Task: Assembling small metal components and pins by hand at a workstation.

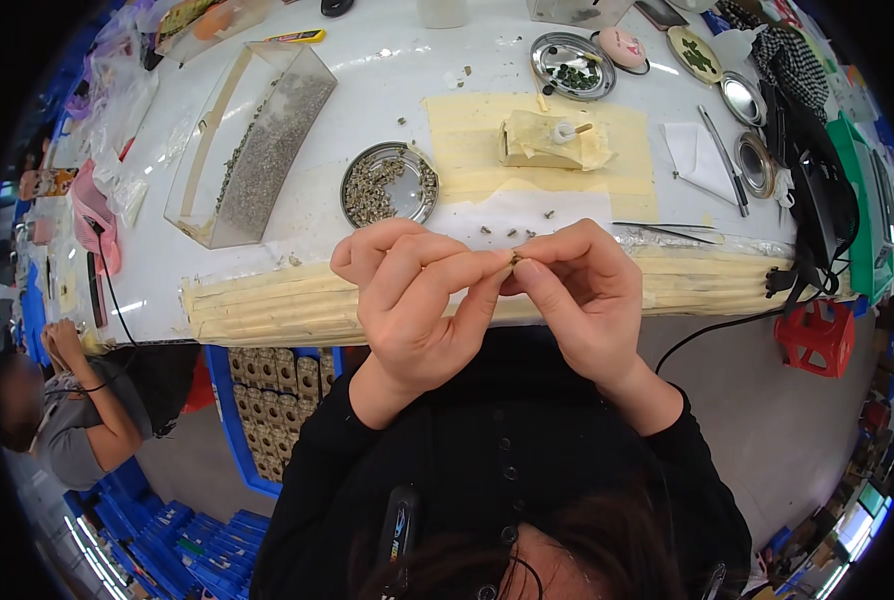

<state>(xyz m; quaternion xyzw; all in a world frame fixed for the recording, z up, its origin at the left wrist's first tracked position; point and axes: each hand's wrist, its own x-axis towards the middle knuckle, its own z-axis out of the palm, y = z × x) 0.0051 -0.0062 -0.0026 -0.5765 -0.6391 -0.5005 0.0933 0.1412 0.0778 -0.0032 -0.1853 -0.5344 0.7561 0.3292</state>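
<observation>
Though tiny & blurry, dk pc (515, 262) tight in L grip (419, 308) & R grip (589, 292).

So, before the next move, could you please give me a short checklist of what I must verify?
1. Left grip on the small piece: ok, fingertips pinch it.
2. Right grip on the same piece: ok, thumb and finger meet there.
3. Piece undamaged: cannot tell, too small and mostly covered.
4. Round dish upright: ok, with many bits in it.
5. All bits inside the dish: not ok, loose bits lie on the table.
</observation>
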